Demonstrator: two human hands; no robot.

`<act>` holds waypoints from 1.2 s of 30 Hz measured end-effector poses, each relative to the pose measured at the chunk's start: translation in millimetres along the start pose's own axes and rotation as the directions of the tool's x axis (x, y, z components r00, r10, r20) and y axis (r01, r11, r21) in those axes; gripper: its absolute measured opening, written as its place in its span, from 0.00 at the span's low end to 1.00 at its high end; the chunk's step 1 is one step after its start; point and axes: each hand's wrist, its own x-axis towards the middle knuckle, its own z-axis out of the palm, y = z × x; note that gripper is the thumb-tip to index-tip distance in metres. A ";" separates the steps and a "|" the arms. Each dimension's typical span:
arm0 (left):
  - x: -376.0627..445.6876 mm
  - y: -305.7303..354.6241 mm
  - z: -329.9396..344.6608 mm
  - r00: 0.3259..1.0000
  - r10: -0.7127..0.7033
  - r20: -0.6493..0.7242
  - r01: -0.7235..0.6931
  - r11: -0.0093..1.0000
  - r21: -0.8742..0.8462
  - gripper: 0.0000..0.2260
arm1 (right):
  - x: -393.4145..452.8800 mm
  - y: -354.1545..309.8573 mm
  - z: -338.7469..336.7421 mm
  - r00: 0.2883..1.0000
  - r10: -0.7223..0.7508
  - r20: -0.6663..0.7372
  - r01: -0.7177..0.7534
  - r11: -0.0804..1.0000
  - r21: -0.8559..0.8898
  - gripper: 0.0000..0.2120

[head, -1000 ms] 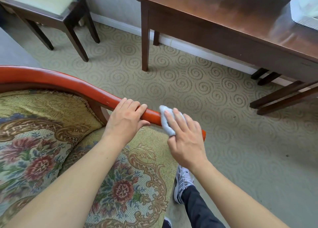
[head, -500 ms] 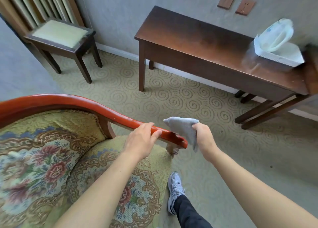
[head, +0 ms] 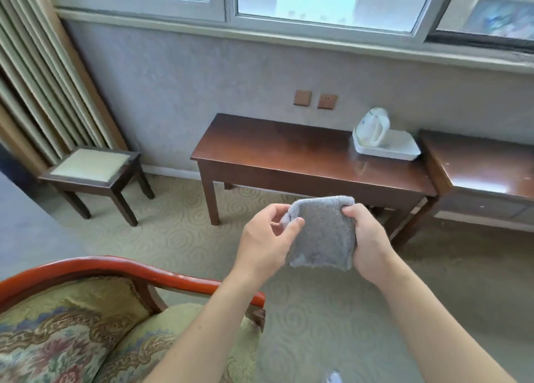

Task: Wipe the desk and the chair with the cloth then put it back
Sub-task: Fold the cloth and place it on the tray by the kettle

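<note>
We've got the soft, light cloth [head: 323, 232] pinched by left hand [head: 267, 238] & right hand [head: 368, 238] at opp. edges, floppy w/o both.

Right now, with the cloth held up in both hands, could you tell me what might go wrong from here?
The left hand only pinches a corner of the grey cloth, so it might slip free, leaving the right hand alone. The armchair arm sits close below the forearms and could be bumped. On the desk, the white kettle on its tray could be knocked.
</note>
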 end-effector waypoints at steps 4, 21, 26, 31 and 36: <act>14.9 42.9 51.8 0.997 0.077 -0.001 -0.077 0.996 0.033 0.02 | 12.7 -44.8 -59.0 0.989 -0.138 0.057 0.142 0.988 -0.057 0.15; 170.4 178.3 331.0 0.940 0.341 0.003 -0.341 0.940 -0.017 0.06 | 106.0 -218.1 -322.9 0.862 -0.452 0.229 0.505 0.720 -0.476 0.13; 248.0 168.7 375.6 0.931 0.360 0.063 -0.357 0.932 -0.060 0.07 | 171.6 -228.4 -353.4 0.886 -0.440 0.146 0.446 0.724 -0.525 0.31; 348.0 137.9 416.5 0.920 0.352 0.172 -0.350 0.936 -0.048 0.04 | 262.5 -240.7 -369.9 0.894 -0.446 0.049 0.405 0.753 -0.519 0.40; 447.8 116.4 458.4 0.917 0.247 0.314 -0.258 0.966 -0.008 0.09 | 348.6 -261.1 -383.5 0.844 -0.534 -0.049 0.400 0.688 -0.606 0.39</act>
